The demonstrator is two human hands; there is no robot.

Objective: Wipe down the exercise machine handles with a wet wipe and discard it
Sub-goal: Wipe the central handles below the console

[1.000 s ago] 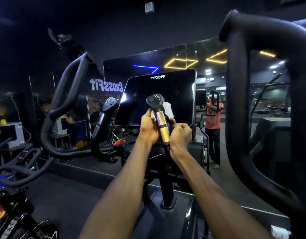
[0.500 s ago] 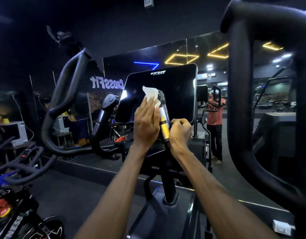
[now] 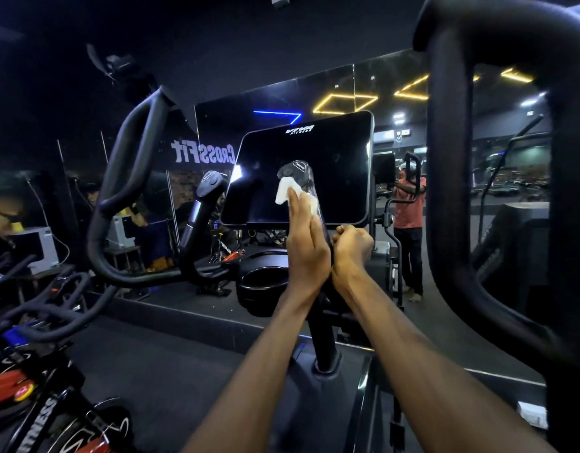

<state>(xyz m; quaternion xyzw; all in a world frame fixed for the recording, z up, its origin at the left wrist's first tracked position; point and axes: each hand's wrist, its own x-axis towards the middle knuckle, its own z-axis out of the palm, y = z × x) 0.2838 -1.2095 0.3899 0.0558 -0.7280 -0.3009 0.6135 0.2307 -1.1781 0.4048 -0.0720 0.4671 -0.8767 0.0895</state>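
Head view: the left hand (image 3: 306,243), fingers straight, presses a white wipe (image 3: 287,191) flat against the upright handle (image 3: 301,178), just under its black cap. The wipe sticks out above and beside the fingertips. The right hand (image 3: 352,245) curls in a fist around the handle lower down, touching the left hand.

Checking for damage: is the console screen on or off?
Off, it seems: the console screen is uniformly black, showing only reflections behind the wet wipe.
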